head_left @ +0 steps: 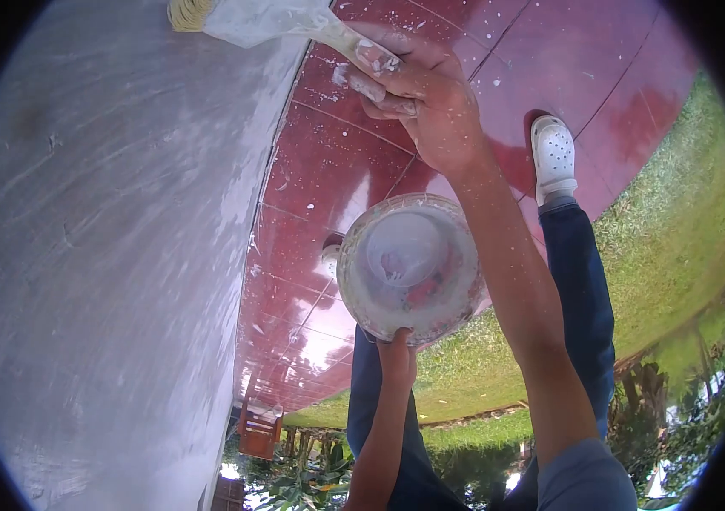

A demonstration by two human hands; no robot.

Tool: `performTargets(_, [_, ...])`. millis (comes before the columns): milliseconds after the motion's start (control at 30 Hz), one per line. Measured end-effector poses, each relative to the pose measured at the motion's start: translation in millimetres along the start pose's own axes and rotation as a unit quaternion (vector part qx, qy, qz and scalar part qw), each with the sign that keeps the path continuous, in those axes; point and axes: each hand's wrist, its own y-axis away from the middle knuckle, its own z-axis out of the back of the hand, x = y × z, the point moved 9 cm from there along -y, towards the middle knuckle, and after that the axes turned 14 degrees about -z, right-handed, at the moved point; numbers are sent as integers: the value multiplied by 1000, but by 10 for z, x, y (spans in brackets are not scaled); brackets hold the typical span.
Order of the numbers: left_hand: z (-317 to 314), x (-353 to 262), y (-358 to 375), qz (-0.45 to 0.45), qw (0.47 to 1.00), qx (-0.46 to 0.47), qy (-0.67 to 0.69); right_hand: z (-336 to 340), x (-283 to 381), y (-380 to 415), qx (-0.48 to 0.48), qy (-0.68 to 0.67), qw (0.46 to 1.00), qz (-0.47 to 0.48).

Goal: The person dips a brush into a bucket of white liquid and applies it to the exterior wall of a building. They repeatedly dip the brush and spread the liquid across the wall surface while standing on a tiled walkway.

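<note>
My right hand (422, 102) is closed around the handle of a wide paintbrush (269, 21) at the top of the view. White paint coats the brush and my fingers, and its pale yellow bristles point left toward the wall (115, 230). Below it, my left hand (398, 341) grips the near rim of a round, paint-smeared bucket (358, 294). Inside the bucket, white liquid paint (405, 247) lies at the bottom. The wall on the left carries streaky whitish brush marks over grey.
Glossy red floor tiles (337, 162) with white paint drops run along the wall. My white clog (554, 153) stands on them at right; the other foot is mostly behind the bucket. Grass (660, 255) borders the tiles. A wooden chair (258, 434) and plants appear low in view.
</note>
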Motion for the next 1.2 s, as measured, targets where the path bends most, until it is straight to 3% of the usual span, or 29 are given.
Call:
performTargets(67, [-18, 3, -16, -4, 997, -1, 79, 50, -282, -249, -20, 4, 999, -34])
performTargets(233, [154, 48, -68, -9, 998, -8, 62, 750, -1389, -1034, -63, 49, 985, -155])
performTargets(333, [249, 46, -7, 4, 998, -29, 50, 1181, -1533, -1020, -127, 112, 974, -153])
performTargets(467, [238, 21, 31, 25, 996, -23, 78, 1240, -1532, -1070, -162, 165, 957, -176])
performTargets(533, [290, 51, 23, 28, 995, -17, 90, 1181, -1610, -1192, -170, 305, 919, -183])
performTargets(567, [315, 58, 10, 27, 994, -10, 103, 1119, -1728, -1263, -168, 305, 919, -183])
performTargets(633, [451, 120, -7, 29, 995, -18, 91, 727, -1974, -1393, -87, 566, 812, -113])
performTargets(700, [524, 158, -33, 31, 996, -23, 84, 290, -1796, -1055, -160, 447, 869, -143])
performTargets(767, [548, 180, -49, 40, 993, -29, 104, -32, -1657, -675, -188, 427, 884, -31])
performTargets(833, [543, 180, -42, 36, 993, -28, 106, -345, -1469, -100, -90, 299, 943, -117])
performTargets(933, [579, 197, 25, 39, 993, -45, 100, -297, -1562, 248, -17, 204, 971, -120])
performTargets(967, [568, 198, 3, 37, 993, -57, 101, -219, -1604, 186, -15, 206, 971, -119])
performTargets(1033, [584, 219, 9, 27, 991, -58, 115, 301, -1933, -95, -143, 239, 940, -199])
performTargets(1133, [520, 140, 21, 19, 989, -58, 134, 483, -2213, -680, -177, 350, 908, -151])
performTargets(1200, [514, 121, 19, 24, 987, -69, 141, -11, -1881, -835, -189, 531, 826, -18])
